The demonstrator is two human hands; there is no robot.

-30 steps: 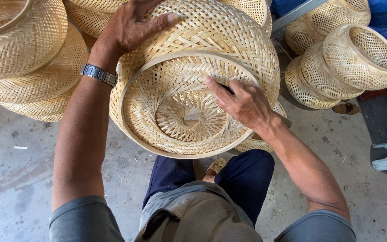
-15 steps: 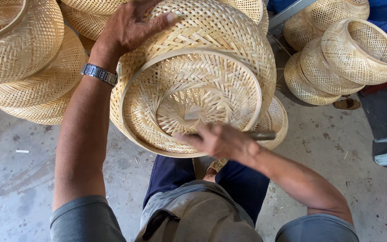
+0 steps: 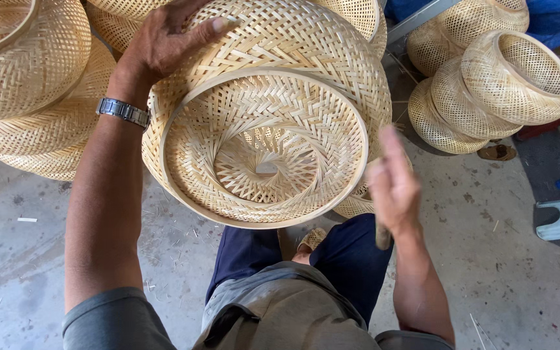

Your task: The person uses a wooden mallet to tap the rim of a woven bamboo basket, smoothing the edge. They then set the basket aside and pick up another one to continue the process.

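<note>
The person sits low with a large woven bamboo basket (image 3: 273, 116) tipped up in front of the knees, its round open mouth facing back toward the wearer so the spiral weave of the inside bottom shows. The left hand (image 3: 163, 42) lies on the top outer wall of that basket, fingers (image 3: 218, 27) spread wide and pressed flat against the weave, steadying it; a metal wristwatch (image 3: 123, 111) sits on that wrist. The right hand (image 3: 393, 185) is blurred and hangs just off the basket's lower right rim, not touching it. Its fingers are loosely curled around a thin dark stick-like tool (image 3: 382, 236) that pokes out below the palm; I cannot tell what kind of tool it is. Stacks of similar baskets (image 3: 30, 84) stand at the left, and more baskets (image 3: 494, 78) lie at the upper right on the concrete floor (image 3: 21, 259).
</note>
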